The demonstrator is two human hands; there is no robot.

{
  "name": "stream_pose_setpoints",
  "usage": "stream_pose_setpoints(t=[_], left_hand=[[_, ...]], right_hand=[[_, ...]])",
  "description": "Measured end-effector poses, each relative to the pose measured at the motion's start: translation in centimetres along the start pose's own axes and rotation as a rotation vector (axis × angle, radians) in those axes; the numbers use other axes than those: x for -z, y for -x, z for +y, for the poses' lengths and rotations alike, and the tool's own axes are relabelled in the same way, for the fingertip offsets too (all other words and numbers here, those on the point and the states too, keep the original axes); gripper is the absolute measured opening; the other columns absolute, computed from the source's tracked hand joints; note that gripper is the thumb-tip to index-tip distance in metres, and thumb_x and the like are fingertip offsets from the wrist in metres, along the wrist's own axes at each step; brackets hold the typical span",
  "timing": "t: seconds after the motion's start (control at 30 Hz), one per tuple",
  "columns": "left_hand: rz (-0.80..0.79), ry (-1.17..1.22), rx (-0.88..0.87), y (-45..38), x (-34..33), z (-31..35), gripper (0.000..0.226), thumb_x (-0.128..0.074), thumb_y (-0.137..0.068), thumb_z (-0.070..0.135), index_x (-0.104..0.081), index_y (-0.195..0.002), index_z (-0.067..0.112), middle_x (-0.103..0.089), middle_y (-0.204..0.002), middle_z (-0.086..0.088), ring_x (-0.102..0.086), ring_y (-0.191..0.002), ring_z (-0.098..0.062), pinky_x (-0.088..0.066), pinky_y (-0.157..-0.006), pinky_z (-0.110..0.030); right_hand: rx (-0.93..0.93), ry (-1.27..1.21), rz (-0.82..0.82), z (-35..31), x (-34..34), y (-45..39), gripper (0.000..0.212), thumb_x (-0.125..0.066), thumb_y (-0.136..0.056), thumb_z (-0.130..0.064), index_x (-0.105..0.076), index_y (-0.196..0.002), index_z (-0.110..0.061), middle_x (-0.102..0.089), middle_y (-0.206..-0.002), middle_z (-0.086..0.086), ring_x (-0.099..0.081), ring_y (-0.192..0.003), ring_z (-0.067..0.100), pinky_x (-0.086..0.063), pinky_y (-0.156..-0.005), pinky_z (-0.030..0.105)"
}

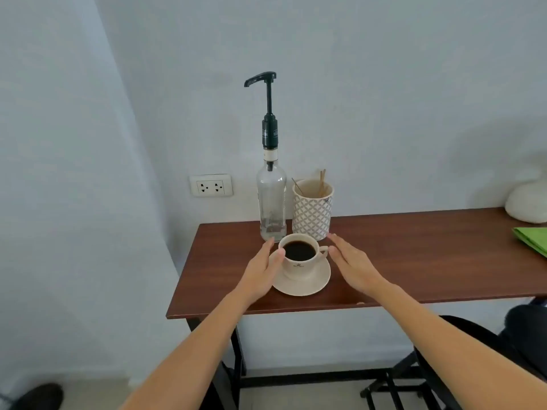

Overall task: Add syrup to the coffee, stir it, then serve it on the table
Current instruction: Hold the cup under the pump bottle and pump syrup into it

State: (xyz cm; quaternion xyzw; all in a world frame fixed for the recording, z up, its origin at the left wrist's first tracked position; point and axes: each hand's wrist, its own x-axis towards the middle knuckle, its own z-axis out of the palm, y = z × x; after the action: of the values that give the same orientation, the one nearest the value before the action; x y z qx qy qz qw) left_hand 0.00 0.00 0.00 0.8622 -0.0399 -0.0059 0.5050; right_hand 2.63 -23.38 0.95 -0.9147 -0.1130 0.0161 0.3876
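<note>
The dark wooden desk (414, 261) stands against a pale wall, with its left end near a wall socket (211, 185). Near its back edge, toward the left end, a tall clear syrup bottle (271, 199) with a black pump head stands upright; just beside it on the right is a patterned holder (312, 213) with wooden stir sticks (322, 180) poking out. In front of these two, a cream saucer (307, 282) lies toward the front-left corner, carrying a white cup (299, 258) full of black coffee, handle pointing right. The left hand (260, 270) flanks the cup with its thumb at the cup's wall; its grip is wide, fingers flat and extended. The right hand (352, 266) sits just right of the handle, grip likewise wide, holding nothing. A green item (532, 239) and a white rounded object (528, 202) lie at the far right end.
</note>
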Motion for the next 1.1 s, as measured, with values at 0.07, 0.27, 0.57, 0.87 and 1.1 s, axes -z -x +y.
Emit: stream_pose_setpoints(t=[0.07, 0.27, 0.57, 0.87, 1.1], left_hand=[[-0.009, 0.079, -0.035, 0.2, -0.7, 0.2, 0.064, -0.049, -0.102, 0.051, -0.029, -0.158, 0.028, -0.043, -0.159, 0.009, -0.040, -0.147, -0.011, -0.033, -0.113, -0.023], [0.066, -0.003, -0.095, -0.1, -2.4, 0.6, 0.081, -0.089, -0.066, 0.048, -0.032, -0.117, 0.073, -0.053, -0.130, 0.028, -0.053, -0.121, 0.005, -0.038, -0.115, -0.039], [0.189, 0.020, -0.122, -1.9, -4.2, -0.4, 0.105, -0.097, -0.053, 0.048, -0.042, -0.140, 0.034, -0.064, -0.128, 0.019, -0.060, -0.124, -0.004, -0.048, -0.111, -0.044], [0.275, 0.017, -0.174, -1.5, -3.6, 0.8, 0.095, -0.102, -0.051, 0.035, -0.045, -0.125, 0.051, -0.066, -0.122, 0.021, -0.058, -0.117, 0.012, -0.043, -0.094, -0.003], [0.340, 0.045, -0.172, -1.0, -0.9, 3.0, 0.094, -0.104, -0.047, 0.029, -0.055, -0.127, 0.034, -0.070, -0.117, 0.019, -0.064, -0.113, 0.004, -0.049, -0.093, -0.009]], right_hand=[[0.025, -0.092, 0.002, -0.5, -0.4, 0.0, 0.045, -0.030, -0.107, -0.037, -0.034, -0.151, -0.029, -0.048, -0.151, 0.000, -0.039, -0.142, 0.021, -0.029, -0.116, 0.034], [0.008, -0.220, 0.025, -0.2, -1.6, -0.6, 0.037, -0.030, -0.107, -0.034, -0.050, -0.139, -0.036, -0.062, -0.135, -0.010, -0.050, -0.132, 0.015, -0.037, -0.114, 0.035], [0.025, -0.348, 0.002, 0.7, -2.1, -1.6, 0.033, -0.045, -0.105, -0.028, -0.059, -0.132, -0.040, -0.065, -0.132, -0.014, -0.056, -0.128, 0.013, -0.048, -0.107, 0.046], [0.083, -0.462, -0.062, -0.4, -0.7, -1.9, 0.036, -0.047, -0.104, -0.012, -0.064, -0.129, -0.031, -0.067, -0.128, -0.004, -0.062, -0.119, 0.017, -0.059, -0.093, 0.040], [0.164, -0.451, -0.103, -3.3, 1.4, -2.8, 0.036, -0.047, -0.103, -0.010, -0.065, -0.130, -0.025, -0.071, -0.121, -0.002, -0.070, -0.104, 0.015, -0.062, -0.083, 0.030]])
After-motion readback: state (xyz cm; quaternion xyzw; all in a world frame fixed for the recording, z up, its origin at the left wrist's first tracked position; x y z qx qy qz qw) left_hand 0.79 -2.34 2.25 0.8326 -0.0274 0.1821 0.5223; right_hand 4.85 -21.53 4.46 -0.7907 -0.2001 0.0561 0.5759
